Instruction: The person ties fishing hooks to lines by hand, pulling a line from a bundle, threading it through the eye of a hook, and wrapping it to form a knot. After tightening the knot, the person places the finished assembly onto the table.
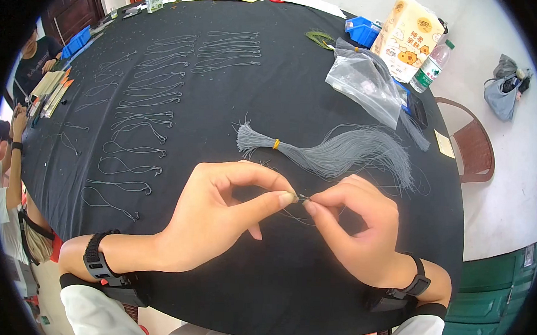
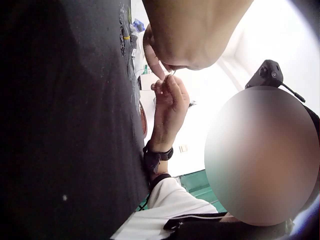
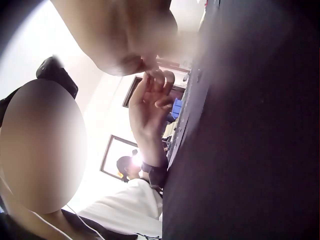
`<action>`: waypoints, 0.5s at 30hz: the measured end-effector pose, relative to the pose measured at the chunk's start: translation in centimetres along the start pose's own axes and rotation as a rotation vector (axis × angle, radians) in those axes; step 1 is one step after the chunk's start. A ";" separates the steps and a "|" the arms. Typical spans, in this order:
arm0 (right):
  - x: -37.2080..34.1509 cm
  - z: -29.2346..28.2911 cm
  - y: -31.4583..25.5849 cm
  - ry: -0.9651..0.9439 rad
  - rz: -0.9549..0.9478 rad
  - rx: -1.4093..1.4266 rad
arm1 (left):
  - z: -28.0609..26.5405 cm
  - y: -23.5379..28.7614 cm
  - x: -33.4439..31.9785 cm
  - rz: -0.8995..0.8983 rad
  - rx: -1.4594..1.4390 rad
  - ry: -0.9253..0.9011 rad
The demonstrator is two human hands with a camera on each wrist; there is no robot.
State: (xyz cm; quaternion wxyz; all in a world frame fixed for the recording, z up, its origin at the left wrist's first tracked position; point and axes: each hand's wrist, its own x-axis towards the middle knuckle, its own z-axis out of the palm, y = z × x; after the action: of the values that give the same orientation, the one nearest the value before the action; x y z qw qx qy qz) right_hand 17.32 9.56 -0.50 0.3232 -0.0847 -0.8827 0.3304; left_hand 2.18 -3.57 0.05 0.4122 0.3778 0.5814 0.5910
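Observation:
In the head view both hands meet over the black table, fingertip to fingertip. My left hand [image 1: 218, 216] pinches a thin grey line [image 1: 303, 198] between thumb and index finger. Close beside it, my right hand [image 1: 362, 228] pinches the same line with thumb and index finger. A thin curve of line hangs below the fingertips; the small part between them is mostly hidden. Just beyond the hands lies a bundle of grey strands [image 1: 341, 153], tied near one end with a yellow band [image 1: 276, 144]. The wrist views show the fingertips together, with the line barely visible.
Several looped lines [image 1: 136, 214] lie in columns on the black tablecloth [image 1: 223, 111] at left. A clear plastic bag [image 1: 365, 82], a tissue pack [image 1: 409, 39], a water bottle [image 1: 431, 67] and a blue bin [image 1: 362, 32] stand at back right. Other people sit at far left.

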 end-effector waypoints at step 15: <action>-0.8 0.5 -0.5 -0.148 -0.413 -0.293 | -0.2 -0.1 0.2 -0.003 -0.006 0.019</action>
State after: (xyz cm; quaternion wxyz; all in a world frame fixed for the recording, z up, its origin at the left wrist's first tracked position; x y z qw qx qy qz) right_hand 17.64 8.63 -0.91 0.3025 0.0757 -0.9410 0.1312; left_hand 1.95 -3.46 -0.11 0.4086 0.3700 0.5839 0.5960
